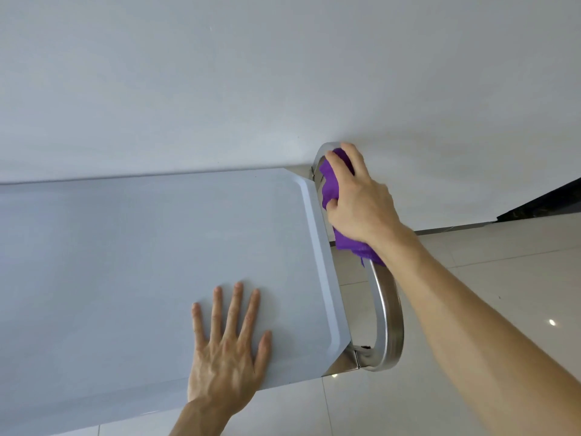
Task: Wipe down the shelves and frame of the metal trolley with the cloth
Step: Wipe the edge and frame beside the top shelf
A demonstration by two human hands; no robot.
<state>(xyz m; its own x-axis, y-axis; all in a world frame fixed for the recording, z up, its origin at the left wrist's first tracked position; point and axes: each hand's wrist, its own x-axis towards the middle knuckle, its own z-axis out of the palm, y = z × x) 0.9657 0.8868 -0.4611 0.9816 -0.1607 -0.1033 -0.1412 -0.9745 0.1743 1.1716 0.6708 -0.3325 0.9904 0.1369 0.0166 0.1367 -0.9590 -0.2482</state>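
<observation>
The metal trolley's top shelf (132,262) fills the left and middle of the view, pale and shiny with a raised rim. Its curved steel handle (388,313) loops round the right end. My right hand (358,199) grips a purple cloth (330,187) wrapped over the far upper part of that handle, with more cloth hanging below the wrist. My left hand (229,347) lies flat on the shelf near its front right corner, fingers straight and spread. The lower shelves are hidden under the top one.
A plain white wall (283,73) stands directly behind the trolley. Glossy light floor tiles (471,272) lie to the right and below. A dark piece of furniture or skirting (544,202) shows at the right edge.
</observation>
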